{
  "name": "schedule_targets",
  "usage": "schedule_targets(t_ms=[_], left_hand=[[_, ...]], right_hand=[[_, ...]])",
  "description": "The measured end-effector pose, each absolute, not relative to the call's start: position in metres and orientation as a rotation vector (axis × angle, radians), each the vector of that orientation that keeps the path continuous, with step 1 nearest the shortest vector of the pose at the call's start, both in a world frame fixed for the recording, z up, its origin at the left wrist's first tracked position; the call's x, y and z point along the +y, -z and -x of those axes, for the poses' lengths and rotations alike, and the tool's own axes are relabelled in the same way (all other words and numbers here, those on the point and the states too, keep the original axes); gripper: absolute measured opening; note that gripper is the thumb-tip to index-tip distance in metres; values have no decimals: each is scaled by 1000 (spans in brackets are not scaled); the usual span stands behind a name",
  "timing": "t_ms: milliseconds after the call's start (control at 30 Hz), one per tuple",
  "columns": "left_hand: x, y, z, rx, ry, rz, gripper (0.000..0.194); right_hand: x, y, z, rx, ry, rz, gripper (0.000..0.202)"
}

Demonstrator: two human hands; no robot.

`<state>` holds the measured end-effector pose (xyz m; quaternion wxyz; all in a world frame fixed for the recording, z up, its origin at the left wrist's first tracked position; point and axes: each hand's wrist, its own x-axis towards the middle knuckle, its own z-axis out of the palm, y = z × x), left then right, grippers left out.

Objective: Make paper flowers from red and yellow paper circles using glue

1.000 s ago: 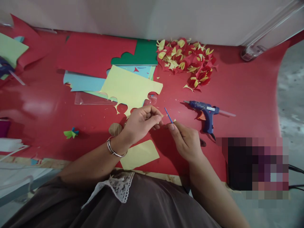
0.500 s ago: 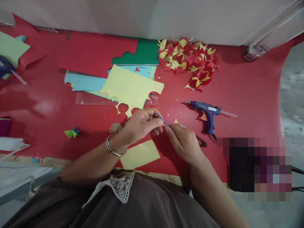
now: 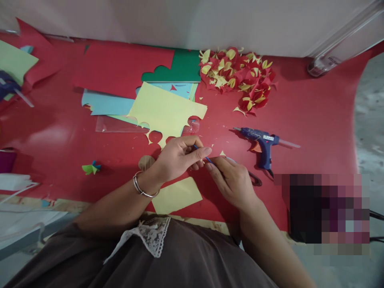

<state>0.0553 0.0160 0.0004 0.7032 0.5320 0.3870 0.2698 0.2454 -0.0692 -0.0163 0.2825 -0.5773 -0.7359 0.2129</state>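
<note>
A thin blue strip [image 3: 208, 159] runs at a slant between my two hands over the red table. My left hand [image 3: 178, 158] is closed on its upper end, with the thumb lying across it. My right hand [image 3: 232, 178] pinches the lower end between thumb and fingertips. A small pale bit [image 3: 203, 161] shows beside the strip at my left fingers; its kind is unclear. Under my right hand lies a tool with a dark handle [image 3: 256, 179], mostly hidden. A yellow paper piece [image 3: 177, 196] lies flat below my hands.
Right of my hands lies a blue glue gun [image 3: 263, 140]. Behind it is a heap of red and yellow paper cuttings [image 3: 237, 72]. A cut-out yellow sheet [image 3: 163, 106] tops several coloured sheets. A small green-and-blue paper piece [image 3: 91, 168] sits left. A white wall panel [image 3: 168, 24] closes the back.
My left thumb has slid forward across the blue strip, covering more of its middle. The strip's upper end now tucks behind my left fingers. My right hand has barely shifted.
</note>
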Motion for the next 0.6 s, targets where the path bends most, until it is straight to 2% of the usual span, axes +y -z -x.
schedule_targets(t_ms=[233,600], left_hand=[[18,-1,-53,888,-575,-1195,36],[25,2,-44,855,-419,-1114,30]], right_hand=[[-67,14,-246,-1885,-580,1431,18],[-65,14,-249,-1890,-523,1394,15]])
